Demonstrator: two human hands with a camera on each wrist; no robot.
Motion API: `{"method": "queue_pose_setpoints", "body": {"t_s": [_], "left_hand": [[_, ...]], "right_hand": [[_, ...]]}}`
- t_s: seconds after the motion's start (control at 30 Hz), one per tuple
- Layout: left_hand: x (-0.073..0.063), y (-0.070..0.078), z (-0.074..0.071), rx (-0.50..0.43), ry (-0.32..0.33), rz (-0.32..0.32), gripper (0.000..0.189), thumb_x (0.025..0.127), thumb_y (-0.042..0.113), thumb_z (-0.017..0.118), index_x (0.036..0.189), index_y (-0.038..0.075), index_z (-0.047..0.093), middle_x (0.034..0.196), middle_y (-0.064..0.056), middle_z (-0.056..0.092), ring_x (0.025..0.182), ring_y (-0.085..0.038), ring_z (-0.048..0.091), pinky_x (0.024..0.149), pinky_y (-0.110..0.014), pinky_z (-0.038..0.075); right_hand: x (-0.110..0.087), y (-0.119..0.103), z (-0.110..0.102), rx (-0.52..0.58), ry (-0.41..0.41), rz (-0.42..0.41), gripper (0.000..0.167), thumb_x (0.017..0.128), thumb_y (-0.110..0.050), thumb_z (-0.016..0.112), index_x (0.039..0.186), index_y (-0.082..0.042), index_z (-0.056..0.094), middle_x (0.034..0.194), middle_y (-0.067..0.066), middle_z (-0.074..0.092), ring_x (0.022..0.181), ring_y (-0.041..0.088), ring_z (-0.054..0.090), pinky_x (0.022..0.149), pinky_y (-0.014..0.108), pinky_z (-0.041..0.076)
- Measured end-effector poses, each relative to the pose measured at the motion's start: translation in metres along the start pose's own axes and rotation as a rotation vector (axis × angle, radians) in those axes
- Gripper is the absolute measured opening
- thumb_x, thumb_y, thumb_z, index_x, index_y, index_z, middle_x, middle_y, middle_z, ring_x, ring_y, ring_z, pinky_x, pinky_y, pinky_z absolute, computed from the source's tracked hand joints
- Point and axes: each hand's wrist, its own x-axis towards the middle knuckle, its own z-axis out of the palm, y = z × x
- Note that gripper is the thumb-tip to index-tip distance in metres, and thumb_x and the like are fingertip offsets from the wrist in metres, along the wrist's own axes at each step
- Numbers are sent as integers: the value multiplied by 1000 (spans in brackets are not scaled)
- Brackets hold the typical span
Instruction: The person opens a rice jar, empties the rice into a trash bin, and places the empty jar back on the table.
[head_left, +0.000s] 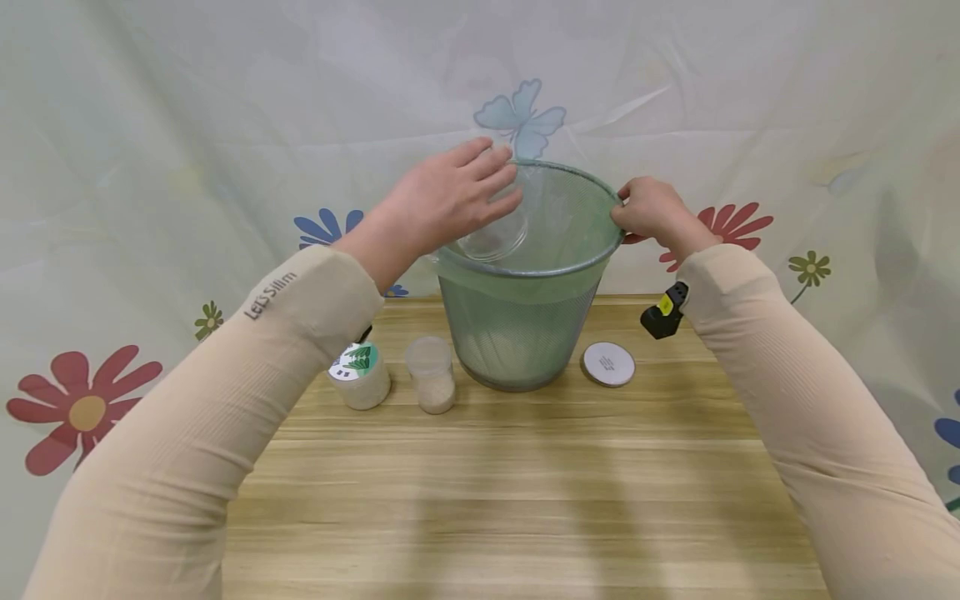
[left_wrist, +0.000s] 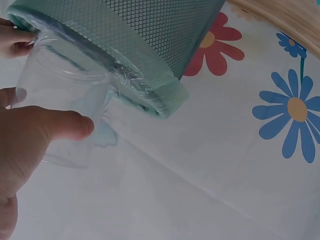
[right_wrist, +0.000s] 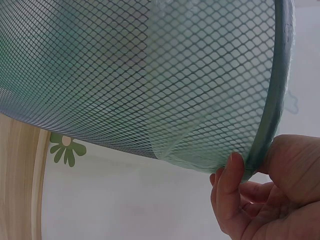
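Note:
A green mesh wastebasket (head_left: 517, 317) lined with a thin translucent bag stands upright at the back of the table. My right hand (head_left: 656, 208) pinches its lined rim on the right, thumb on one side and fingers on the other, as the right wrist view (right_wrist: 265, 195) also shows. With my left hand (head_left: 457, 192) I hold a clear plastic jar (left_wrist: 65, 90) tilted over the left part of the rim, its mouth turned toward the inside. The thumb lies along the jar's side. In the head view the hand partly hides the jar, and the bottom of the basket is hidden.
Left of the basket stand a jar with a green and white lid (head_left: 360, 375) and a clear container (head_left: 432, 383) with pale contents. A round white lid (head_left: 609, 364) lies to the right. Behind the wooden table (head_left: 525, 500) hangs a flower-printed curtain (head_left: 225, 125).

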Motion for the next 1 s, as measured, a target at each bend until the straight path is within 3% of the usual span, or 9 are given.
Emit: {"method": "queue_pose_setpoints", "body": {"t_s": [0.37,0.57,1.0], "left_hand": [[2,3,0,91,23,37,69,83,0,63,142,12,29,143,-16,31,135,-32,24,114,-42,15],[6,5,-4,152,-6,94,74,82,-6,61,144,11,24,148,-14,26,139,-31,17,115,-45,11],[9,3,-5,234,-47,135,83,81,0,66,147,14,18,153,-11,15,141,-31,7,115,-47,6]], "right_hand": [[0,0,-1,-7,-2,5,48,85,-8,37,128,14,39,108,27,55,59,7,62,61,26,56],[2,0,-1,-13,-5,12,49,87,-9,37,130,14,38,108,27,55,60,8,63,62,28,56],[3,0,0,-14,-11,6,50,87,-10,37,131,13,36,113,30,54,60,8,64,64,30,56]]}}
